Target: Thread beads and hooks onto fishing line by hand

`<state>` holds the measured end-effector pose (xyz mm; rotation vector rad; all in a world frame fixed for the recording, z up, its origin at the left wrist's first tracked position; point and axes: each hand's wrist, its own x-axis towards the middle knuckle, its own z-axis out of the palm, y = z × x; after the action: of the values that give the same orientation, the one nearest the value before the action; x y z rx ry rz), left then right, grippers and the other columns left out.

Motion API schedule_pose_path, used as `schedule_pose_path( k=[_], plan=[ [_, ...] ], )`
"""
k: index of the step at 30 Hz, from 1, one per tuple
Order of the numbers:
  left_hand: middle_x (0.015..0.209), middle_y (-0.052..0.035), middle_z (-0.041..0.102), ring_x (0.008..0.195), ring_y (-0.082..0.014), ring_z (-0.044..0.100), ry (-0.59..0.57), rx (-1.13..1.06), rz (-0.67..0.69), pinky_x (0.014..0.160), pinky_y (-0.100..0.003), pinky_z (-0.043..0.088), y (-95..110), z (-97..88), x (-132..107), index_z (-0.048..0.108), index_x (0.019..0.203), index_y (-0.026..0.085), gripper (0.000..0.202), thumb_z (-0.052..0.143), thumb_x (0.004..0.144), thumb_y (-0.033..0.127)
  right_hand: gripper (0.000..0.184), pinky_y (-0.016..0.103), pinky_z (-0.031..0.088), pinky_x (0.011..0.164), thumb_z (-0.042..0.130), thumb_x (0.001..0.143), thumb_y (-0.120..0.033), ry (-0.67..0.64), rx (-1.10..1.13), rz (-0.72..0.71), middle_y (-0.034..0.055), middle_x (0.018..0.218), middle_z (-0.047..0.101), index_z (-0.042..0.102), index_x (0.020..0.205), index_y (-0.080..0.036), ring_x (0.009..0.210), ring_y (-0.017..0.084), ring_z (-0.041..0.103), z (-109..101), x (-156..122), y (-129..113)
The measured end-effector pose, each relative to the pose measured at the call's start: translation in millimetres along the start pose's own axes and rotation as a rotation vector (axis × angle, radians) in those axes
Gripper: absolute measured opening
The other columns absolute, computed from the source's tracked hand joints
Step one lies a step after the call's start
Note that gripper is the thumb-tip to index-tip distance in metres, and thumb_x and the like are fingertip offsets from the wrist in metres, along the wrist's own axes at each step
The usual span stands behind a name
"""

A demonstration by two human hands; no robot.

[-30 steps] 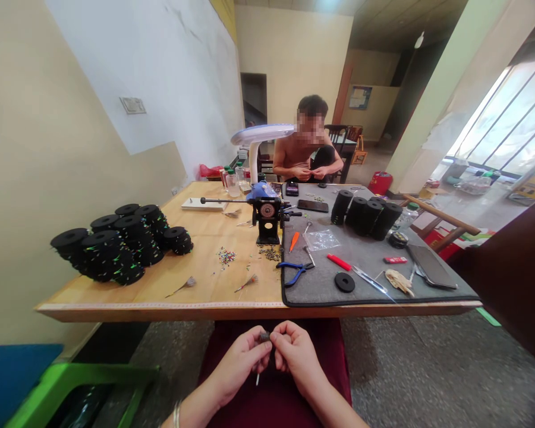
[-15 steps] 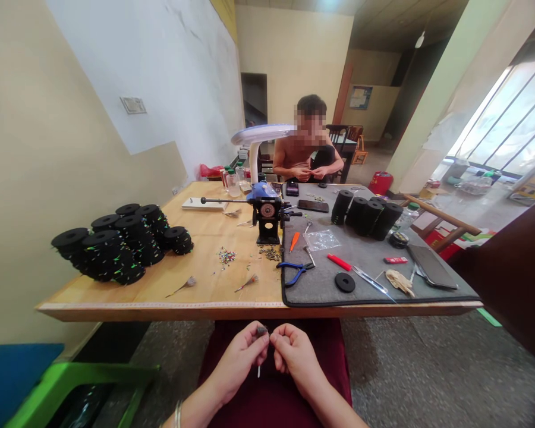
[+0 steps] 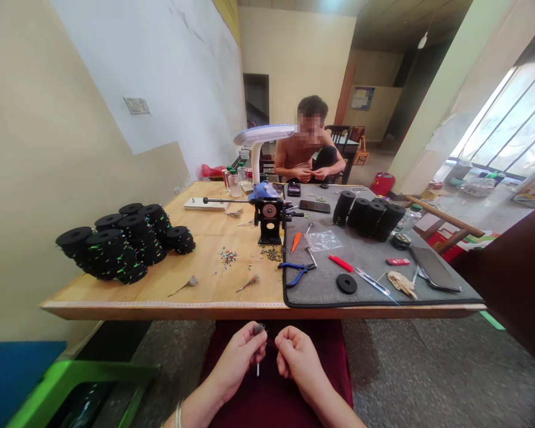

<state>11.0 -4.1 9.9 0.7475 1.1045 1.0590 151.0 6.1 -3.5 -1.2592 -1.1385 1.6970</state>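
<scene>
Above my lap, in front of the table edge, my left hand (image 3: 245, 348) is closed round a small dark-tufted piece (image 3: 259, 327). Its thin white stem sticks out below the fingers. My right hand (image 3: 296, 351) is pinched a little to the right, its fingertips apart from the left hand. Whatever is in that pinch is too small to make out. On the wooden table (image 3: 223, 295) beyond lie two small tufted bundles on thin stems, one at left (image 3: 185, 285) and one near the middle (image 3: 248, 283), with a pile of tiny coloured bits (image 3: 227, 256) behind them.
Stacks of black foam spools (image 3: 134, 229) stand at left, more spools (image 3: 365, 215) on the grey mat (image 3: 312, 291). A black winding device (image 3: 270, 220) and a lamp (image 3: 257, 160) stand mid-table. Blue pliers (image 3: 298, 273) and a foam disc (image 3: 346, 283) lie near. Another person (image 3: 310, 148) sits opposite.
My right hand has drawn slightly to the right, so the gap between my fingertips is wider. The left hand keeps its hold. The whole view has shifted a little.
</scene>
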Motion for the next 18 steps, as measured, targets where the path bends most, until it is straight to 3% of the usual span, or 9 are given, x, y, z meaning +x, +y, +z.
schedule_pose_path(
  k=[18],
  plan=[
    [0.053,0.0081,0.047,0.048,-0.0061,0.040,0.000,-0.055,-0.025,0.048,-0.019,0.030,0.8,0.4,-2.2,0.049,0.068,0.017,0.030,0.073,0.067,0.036,0.032,0.016,0.018,0.033,0.057,0.072,-0.049,-0.027,-0.022,0.026,-0.0084,0.034,0.050,0.043,0.070,-0.020,0.028,0.004,0.032,2.2,0.1,4.6]
  ],
)
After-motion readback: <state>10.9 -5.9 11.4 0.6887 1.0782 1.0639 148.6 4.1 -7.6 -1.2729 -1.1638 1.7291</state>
